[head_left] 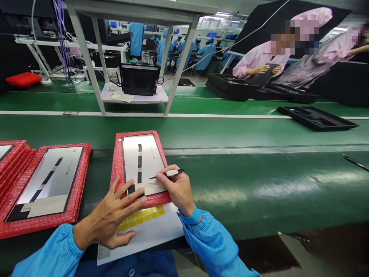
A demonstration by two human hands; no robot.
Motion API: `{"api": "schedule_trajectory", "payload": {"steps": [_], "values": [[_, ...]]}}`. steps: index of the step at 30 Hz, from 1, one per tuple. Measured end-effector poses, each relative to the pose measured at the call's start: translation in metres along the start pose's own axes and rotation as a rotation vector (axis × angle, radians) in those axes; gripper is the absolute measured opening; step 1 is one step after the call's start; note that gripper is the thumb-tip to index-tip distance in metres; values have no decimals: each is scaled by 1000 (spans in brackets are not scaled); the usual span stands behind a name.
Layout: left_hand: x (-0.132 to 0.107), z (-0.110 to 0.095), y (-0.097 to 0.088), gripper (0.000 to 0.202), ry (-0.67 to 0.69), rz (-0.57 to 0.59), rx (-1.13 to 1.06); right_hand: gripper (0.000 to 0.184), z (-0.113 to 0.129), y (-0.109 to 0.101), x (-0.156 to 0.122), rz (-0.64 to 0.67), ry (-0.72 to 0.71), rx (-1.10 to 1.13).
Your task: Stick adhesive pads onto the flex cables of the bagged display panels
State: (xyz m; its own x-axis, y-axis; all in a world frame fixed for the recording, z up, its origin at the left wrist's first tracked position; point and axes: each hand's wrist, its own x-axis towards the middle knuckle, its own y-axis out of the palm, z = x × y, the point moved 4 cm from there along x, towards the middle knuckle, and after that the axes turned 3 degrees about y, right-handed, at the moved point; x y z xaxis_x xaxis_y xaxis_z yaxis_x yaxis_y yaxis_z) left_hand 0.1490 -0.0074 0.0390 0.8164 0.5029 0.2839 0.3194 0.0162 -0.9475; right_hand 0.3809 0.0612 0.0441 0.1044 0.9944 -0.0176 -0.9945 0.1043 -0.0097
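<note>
A silver display panel [150, 154] with a black flex strip [140, 161] down its middle lies on red bubble-wrap [158, 199] in front of me. My left hand [111, 213] is spread open, its fingertips resting on the panel's lower left part. Between the thumb and fingers of my right hand [180, 190] are slim tweezers [171, 173], pale with a dark end, their thin tip pointing left over the panel near the strip's lower end. Under the bubble-wrap's near edge lies a white sheet [155, 231] with rows of yellow stickers [141, 217].
To the left, stacked red bubble-wrap [83, 169] bears another panel [60, 184]. A metal shelf frame [184, 50] with a black monitor [140, 79] stands beyond. Black trays [317, 117] and a dark thin tool [356, 162] lie to the right. People in pink [259, 59] work across the line.
</note>
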Motion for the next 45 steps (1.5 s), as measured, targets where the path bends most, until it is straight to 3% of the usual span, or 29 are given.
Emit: {"api": "schedule_trajectory", "payload": {"steps": [3,6,9,12,14,18,21,26,34,40,45], "values": [[-3,4,-4,93,-15,-30,-129,39,1,-1,0,12,-4,-2],[-5,18,-17,70,-126,-281,-218,37,6,-11,4,-3,-39,31],[-11,48,-25,37,-520,-536,-282,36,17,-31,10,-69,-136,143],[-15,76,-15,38,-921,-504,-527,34,21,-47,17,-65,-65,153],[-12,85,-8,45,-1020,-457,-671,31,20,-50,19,5,26,14],[-4,90,-1,53,-1049,-395,-805,32,17,-44,17,132,36,-329],[1,89,0,55,-1064,-384,-848,33,10,-39,16,174,88,-422],[5,88,-1,54,-1072,-387,-846,34,2,-36,22,253,154,-384],[4,91,6,55,-1085,-346,-830,38,20,-30,22,366,187,-349],[1,95,13,55,-1040,-329,-772,40,6,-29,21,378,219,-406],[2,96,2,45,-1001,-423,-567,43,3,-32,22,340,153,-469]]}}
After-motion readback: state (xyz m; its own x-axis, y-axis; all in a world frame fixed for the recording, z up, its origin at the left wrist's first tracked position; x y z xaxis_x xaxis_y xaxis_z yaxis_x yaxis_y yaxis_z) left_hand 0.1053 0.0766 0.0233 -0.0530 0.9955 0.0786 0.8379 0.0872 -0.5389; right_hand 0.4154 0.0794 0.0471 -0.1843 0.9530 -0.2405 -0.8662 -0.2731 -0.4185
